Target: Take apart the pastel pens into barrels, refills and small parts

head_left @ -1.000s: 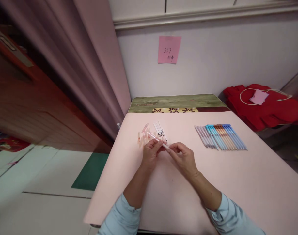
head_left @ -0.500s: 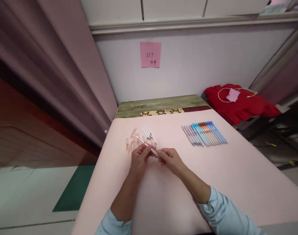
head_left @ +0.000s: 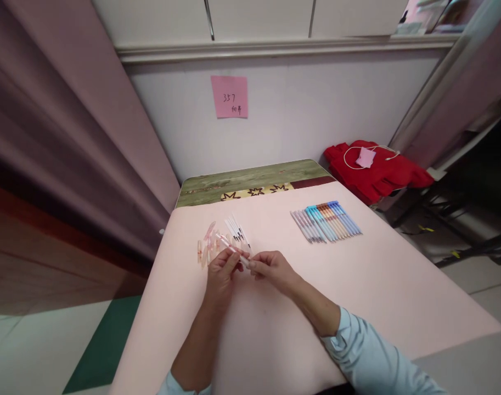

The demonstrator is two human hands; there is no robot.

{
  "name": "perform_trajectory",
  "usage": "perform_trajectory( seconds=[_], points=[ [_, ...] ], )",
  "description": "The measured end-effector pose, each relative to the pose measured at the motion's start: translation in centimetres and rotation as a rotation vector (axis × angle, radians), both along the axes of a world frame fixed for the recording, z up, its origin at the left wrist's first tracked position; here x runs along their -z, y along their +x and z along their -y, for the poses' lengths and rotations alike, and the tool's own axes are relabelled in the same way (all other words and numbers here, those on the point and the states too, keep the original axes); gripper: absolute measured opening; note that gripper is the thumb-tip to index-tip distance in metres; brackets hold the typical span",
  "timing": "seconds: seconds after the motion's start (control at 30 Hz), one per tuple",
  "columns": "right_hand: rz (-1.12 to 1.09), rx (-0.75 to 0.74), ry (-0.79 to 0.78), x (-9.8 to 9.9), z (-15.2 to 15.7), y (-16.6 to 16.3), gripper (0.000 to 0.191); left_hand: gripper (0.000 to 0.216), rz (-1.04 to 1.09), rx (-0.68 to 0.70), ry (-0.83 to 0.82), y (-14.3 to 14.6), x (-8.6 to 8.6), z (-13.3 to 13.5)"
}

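Note:
Between my two hands lies a slim pinkish, see-through pen [head_left: 224,240], slanting from upper left to lower right. My left hand [head_left: 222,270] is closed around its middle. The fingertips of my right hand [head_left: 272,269] pinch its lower right end, and they hide that tip. Just beyond my left hand lies a loose group of clear pink and peach pen parts [head_left: 205,253]. Beside them are several thin white refills [head_left: 235,227] with dark ends, partly behind my hands.
A row of finished-looking pens [head_left: 326,222], greyish, turquoise, brown and blue, lies at the right on the pink table cover [head_left: 299,307]. Red cloth [head_left: 373,175] with a white cable [head_left: 349,159] is beyond the table's right edge. A wall stands behind, with a curtain [head_left: 122,99] at left.
The view has shifted, so the table and hands appear further left. Both hands keep their hold on the pen, with little visible change in their grip.

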State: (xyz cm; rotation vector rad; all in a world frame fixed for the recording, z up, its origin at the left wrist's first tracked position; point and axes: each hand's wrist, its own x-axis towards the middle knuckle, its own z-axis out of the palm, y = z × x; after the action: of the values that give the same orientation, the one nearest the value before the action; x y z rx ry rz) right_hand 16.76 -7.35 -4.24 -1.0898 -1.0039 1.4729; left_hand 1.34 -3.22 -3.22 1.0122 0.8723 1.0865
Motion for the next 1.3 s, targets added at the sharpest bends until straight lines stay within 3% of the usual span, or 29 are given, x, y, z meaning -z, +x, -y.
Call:
perform_trajectory(
  seconds=[0.13,0.27,0.37,0.47,0.53,0.67,0.9,1.17,1.3],
  points=[
    [-0.151,-0.105,-0.104,0.0,-0.1,0.2,0.039,0.021,0.037,0.020,-0.006,0.0,-0.1,0.1],
    [-0.037,-0.055,-0.020,-0.4,0.3,-0.1,0.036,0.022,0.000,0.003,0.011,0.1,-0.2,0.2],
    [0.280,0.114,0.137,-1.0,0.9,0.4,0.029,0.026,-0.126,-0.051,0.046,0.5,-0.3,0.6],
    [0.763,0.425,0.225,-1.3,1.4,2.9,0.022,0.033,-0.248,-0.167,0.120,0.6,-0.2,1.3],
    [1.110,0.639,0.184,-1.2,1.3,5.3,0.020,0.032,-0.296,-0.237,0.185,0.3,0.1,1.7],
    [1.468,0.698,-0.037,-0.4,0.7,9.3,0.020,0.027,-0.431,-0.303,0.281,-0.5,1.1,2.2],
    [1.512,0.660,-0.107,0.7,0.4,10.4,0.027,0.020,-0.589,-0.361,0.415,-0.7,1.7,2.5],
    [1.511,0.610,-0.173,0.8,-0.5,10.6,0.023,0.019,-1.026,-0.615,0.823,-1.3,2.3,4.2],
    [1.465,0.590,-0.206,0.9,-0.4,11.0,0.025,0.019,-1.102,-0.650,0.815,-1.5,2.5,4.9]
  ],
)
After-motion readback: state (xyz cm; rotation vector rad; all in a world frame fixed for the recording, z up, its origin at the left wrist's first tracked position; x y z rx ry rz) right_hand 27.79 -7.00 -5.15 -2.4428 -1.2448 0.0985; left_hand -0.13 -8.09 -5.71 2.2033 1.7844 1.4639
